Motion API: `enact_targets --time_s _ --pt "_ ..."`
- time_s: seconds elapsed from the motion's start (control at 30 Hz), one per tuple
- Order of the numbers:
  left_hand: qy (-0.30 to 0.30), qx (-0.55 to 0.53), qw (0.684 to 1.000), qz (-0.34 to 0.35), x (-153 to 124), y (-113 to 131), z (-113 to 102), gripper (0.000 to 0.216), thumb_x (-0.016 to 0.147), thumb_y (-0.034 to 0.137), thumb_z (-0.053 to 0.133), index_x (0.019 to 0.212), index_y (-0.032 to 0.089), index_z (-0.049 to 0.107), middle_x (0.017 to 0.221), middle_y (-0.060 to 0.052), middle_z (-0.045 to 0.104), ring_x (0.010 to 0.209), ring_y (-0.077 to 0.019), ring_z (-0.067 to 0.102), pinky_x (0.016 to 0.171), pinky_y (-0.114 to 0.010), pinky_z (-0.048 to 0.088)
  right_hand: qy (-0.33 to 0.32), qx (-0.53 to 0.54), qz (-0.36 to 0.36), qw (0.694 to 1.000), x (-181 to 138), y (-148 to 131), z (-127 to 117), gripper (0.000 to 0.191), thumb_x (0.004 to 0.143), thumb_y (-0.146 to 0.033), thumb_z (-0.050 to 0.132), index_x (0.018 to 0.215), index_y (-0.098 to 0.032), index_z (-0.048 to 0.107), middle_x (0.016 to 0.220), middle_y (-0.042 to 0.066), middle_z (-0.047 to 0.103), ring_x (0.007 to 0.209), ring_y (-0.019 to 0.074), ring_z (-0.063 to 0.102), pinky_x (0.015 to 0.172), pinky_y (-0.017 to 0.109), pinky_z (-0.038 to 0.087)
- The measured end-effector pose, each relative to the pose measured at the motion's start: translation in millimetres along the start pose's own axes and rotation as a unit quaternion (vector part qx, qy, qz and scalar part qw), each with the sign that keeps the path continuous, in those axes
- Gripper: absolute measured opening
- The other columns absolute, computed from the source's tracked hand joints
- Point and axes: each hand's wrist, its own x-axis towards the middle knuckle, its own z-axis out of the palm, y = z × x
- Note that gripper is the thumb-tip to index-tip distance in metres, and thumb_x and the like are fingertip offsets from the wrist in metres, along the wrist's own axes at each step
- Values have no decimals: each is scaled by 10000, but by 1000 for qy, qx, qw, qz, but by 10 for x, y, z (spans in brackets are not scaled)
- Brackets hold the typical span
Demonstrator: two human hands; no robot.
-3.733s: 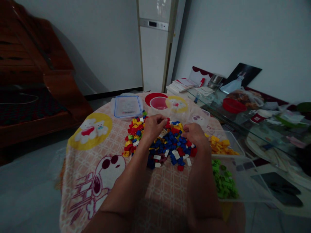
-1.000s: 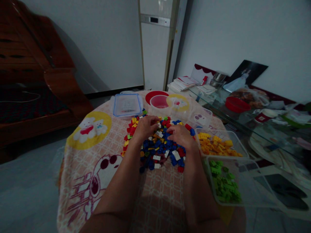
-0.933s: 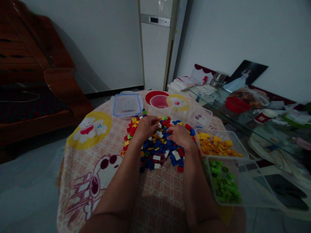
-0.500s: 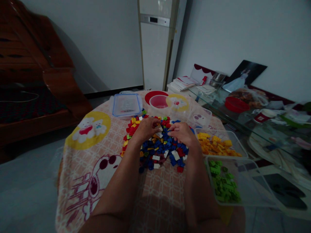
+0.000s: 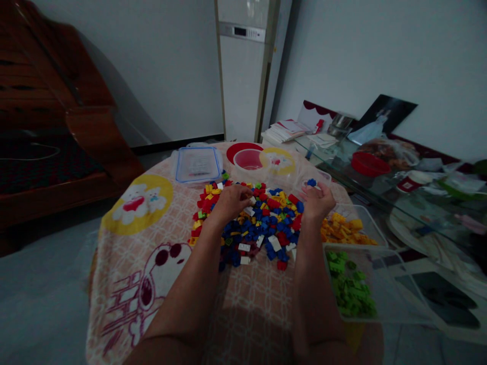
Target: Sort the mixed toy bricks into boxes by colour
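A heap of mixed toy building bricks [image 5: 262, 221] in blue, red, yellow, white and green lies on the patterned tablecloth [image 5: 251, 299]. My left hand [image 5: 233, 202] is over its far left part, fingers closed on a small white brick [image 5: 252, 201]. To the right of the heap, my right hand [image 5: 318, 200] is raised at a clear plastic container [image 5: 325, 177]. Its fingers are apart, and a blue brick [image 5: 311, 182] shows just beyond the fingertips, over or inside that container.
Clear boxes at the right hold yellow bricks [image 5: 342, 229] and green bricks [image 5: 352, 286]. A blue-rimmed lid [image 5: 198, 165] and a pink bowl [image 5: 249, 159] stand at the far edge. A cluttered glass table [image 5: 384, 185] adjoins on the right.
My right hand has moved right and away from the heap to the clear container, where a blue brick now shows. My left hand has stayed nearly still.
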Motion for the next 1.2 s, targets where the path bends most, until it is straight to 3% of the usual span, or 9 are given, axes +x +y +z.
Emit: enact_targets --time_s 0.1,0.17,0.4,0.57,0.7,1.03,1.2 --pt "-2 -10 1000 -9 5 17 6 255 765 149 692 998 168 796 937 -62 784 816 -185 714 817 -291 552 1 -35 -38 999 72 71 -54 573 709 -280 627 1260 -126 614 1006 83 738 884 210 745 709 337 645" --pt "-1 -17 1000 -7 5 27 5 251 770 151 679 990 171 797 953 -67 787 842 -195 719 837 -304 556 -32 -64 -50 996 71 81 -61 571 722 -313 618 1259 -120 628 1034 107 737 891 216 737 721 344 643" --pt "22 -41 999 -8 2 15 24 161 774 191 669 865 192 801 899 -49 787 848 -202 710 831 -308 548 -269 -145 -7 952 -207 -50 91 350 749 -381 609 971 -148 746 743 38 733 630 194 691 566 296 585" --pt "38 -69 997 -18 -3 19 19 190 792 235 645 876 165 801 839 -58 774 773 -191 687 750 -291 534 -391 -164 -3 905 -449 -131 196 344 764 -358 636 1018 -163 765 638 -15 686 510 138 607 477 234 494" --pt "30 -153 988 -11 -11 38 12 215 785 268 633 879 148 784 772 -46 755 713 -171 671 669 -260 515 -460 -170 7 872 -549 -164 233 345 777 -368 658 1048 -177 755 629 -34 660 461 116 570 430 216 443" --pt "38 -246 968 -9 -8 68 41 237 765 270 629 903 132 763 706 -39 728 630 -147 649 614 -242 509 -499 -172 46 848 -570 -240 206 253 751 -347 669 936 -177 701 574 -57 624 423 102 545 391 196 400" --pt "83 -157 984 -19 -3 64 -32 239 800 308 662 945 161 784 870 -56 780 795 -177 694 719 -266 538 -419 -139 71 894 -483 -188 189 276 721 -374 683 915 -177 681 570 -51 637 424 101 562 395 186 422"
